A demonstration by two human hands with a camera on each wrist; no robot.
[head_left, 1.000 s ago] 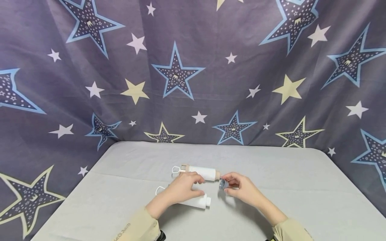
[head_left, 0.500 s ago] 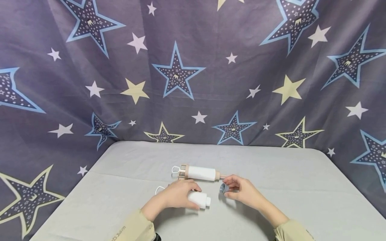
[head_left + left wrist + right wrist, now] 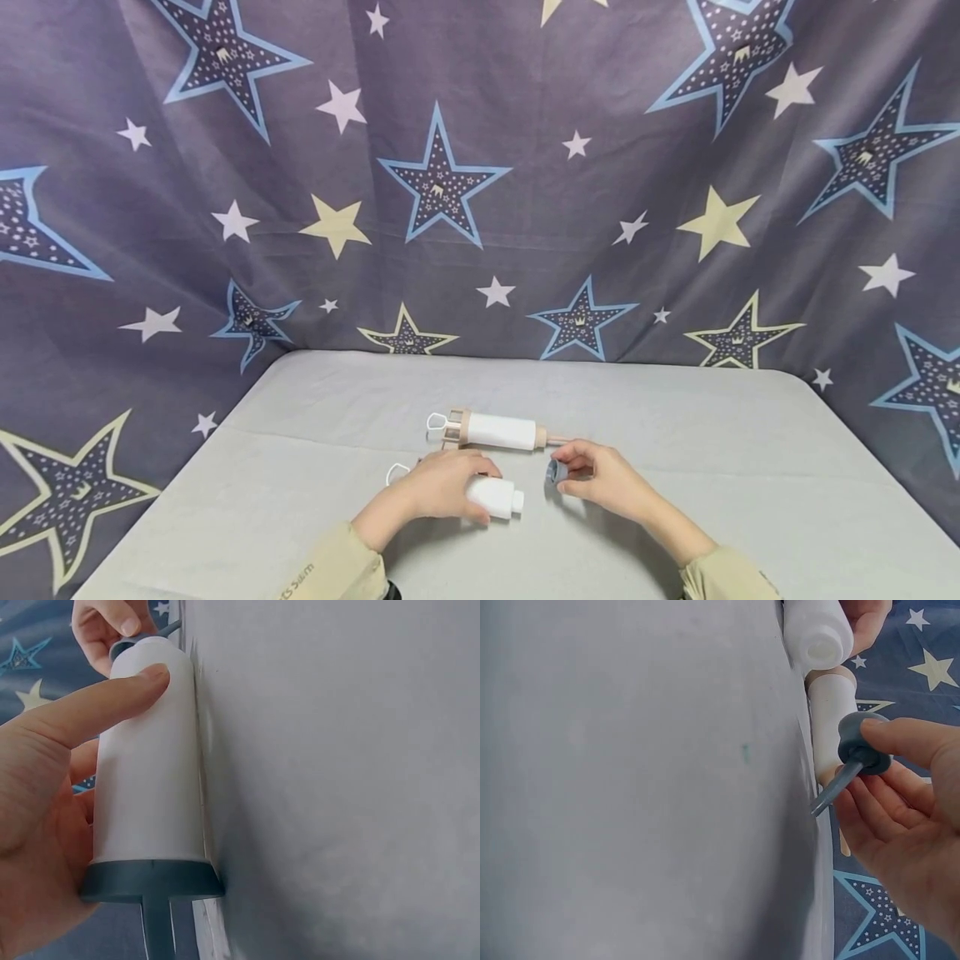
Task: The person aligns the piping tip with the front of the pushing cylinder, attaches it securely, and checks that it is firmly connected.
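Observation:
My left hand point(image 3: 438, 485) grips a white-barrelled syringe point(image 3: 491, 497) low over the table. Its thumb lies across the barrel point(image 3: 154, 780), and a blue-grey collar point(image 3: 154, 879) shows at the rear end. The front end is a bare white neck point(image 3: 823, 651). In my right hand point(image 3: 609, 479) a blue-grey nozzle cap point(image 3: 861, 746) with a thin tube is pinched between thumb and fingers. The cap's open side faces the neck, a short gap apart. The fingers on the far side of the syringe are partly hidden.
Behind both hands a second syringe point(image 3: 501, 431) with beige ends lies on the pale grey table point(image 3: 675, 425). Its thin nozzle points right, close to the right hand. A dark curtain point(image 3: 525, 192) printed with stars hangs behind the table.
My left hand has moved down and closed round the white syringe, uncovering the beige-ended one behind. The right hand has stayed nearly in place with the nozzle cap, turning it slightly.

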